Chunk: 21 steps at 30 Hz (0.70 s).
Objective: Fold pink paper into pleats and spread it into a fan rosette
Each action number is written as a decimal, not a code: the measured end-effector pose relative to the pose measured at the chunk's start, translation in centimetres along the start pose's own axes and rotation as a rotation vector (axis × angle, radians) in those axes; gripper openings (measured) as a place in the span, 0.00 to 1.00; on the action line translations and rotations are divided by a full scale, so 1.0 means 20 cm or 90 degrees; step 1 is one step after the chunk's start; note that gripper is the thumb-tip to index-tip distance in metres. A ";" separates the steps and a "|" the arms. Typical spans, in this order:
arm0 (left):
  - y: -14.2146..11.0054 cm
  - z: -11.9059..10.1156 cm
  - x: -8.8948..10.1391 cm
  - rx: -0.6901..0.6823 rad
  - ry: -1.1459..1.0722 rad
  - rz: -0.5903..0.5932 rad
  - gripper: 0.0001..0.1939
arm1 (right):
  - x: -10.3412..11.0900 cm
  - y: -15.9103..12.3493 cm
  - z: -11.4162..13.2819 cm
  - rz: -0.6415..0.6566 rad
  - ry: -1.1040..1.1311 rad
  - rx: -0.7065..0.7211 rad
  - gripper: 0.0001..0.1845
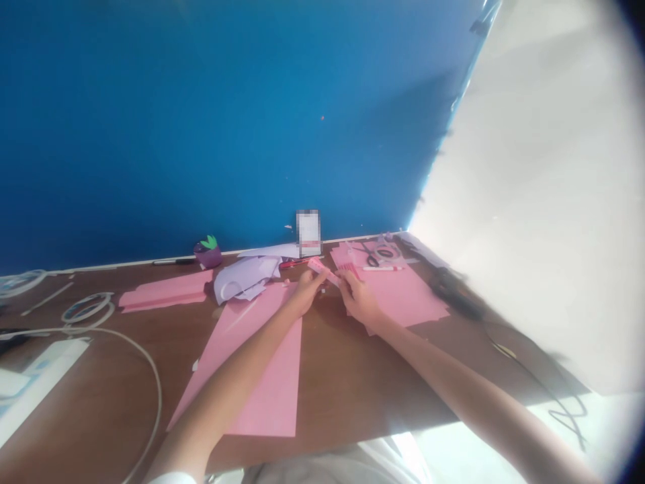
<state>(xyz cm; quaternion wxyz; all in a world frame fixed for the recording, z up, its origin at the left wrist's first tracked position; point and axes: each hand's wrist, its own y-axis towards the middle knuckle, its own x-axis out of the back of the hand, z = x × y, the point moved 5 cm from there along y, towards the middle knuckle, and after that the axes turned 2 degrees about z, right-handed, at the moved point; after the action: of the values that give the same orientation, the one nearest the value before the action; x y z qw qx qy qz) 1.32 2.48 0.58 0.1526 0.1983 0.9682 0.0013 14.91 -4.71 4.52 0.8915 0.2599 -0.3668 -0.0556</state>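
Left hand (305, 296): our thumb and fingers pinch a small pink strip (316, 265).
Right hand (359, 297): we pinch the strip's right end (exact fingertip placement is too small to tell).
Strip's place: between our hands, above the brown table (347, 383).
Pink sheet (272, 383): partly beneath our left forearm (246, 359).
Pink papers (413, 296): beside our right hand, bearing scissors (371, 259) and a marker (385, 269).

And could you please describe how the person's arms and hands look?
The left hand and right hand are ungloved; both forearms are bare, without visible wristwear. A white sleeve edge shows on the left arm; none shows on the right.
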 end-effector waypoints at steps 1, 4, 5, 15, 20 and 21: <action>0.00 0.00 0.00 0.002 -0.010 -0.009 0.20 | 0.00 0.00 0.01 0.009 -0.003 0.001 0.15; 0.00 -0.01 0.01 -0.007 -0.024 -0.046 0.19 | 0.00 0.00 0.04 0.022 -0.037 0.035 0.16; 0.00 -0.02 0.01 -0.012 -0.020 -0.054 0.19 | -0.01 0.00 0.04 0.018 -0.055 0.045 0.15; -0.01 -0.03 -0.01 -0.017 -0.061 0.020 0.22 | -0.03 -0.01 0.01 -0.020 -0.060 0.072 0.15; -0.01 -0.02 -0.01 -0.005 -0.057 0.001 0.21 | -0.03 -0.01 0.02 0.014 -0.055 0.057 0.17; -0.01 -0.02 -0.01 -0.003 -0.055 -0.005 0.21 | -0.03 -0.01 0.02 0.021 -0.057 0.047 0.17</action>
<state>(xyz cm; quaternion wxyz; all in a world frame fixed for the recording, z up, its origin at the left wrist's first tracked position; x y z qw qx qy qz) 1.25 2.20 0.93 0.1945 0.1937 0.9616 -0.0053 14.27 -4.91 4.37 0.8649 0.2839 -0.4121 -0.0386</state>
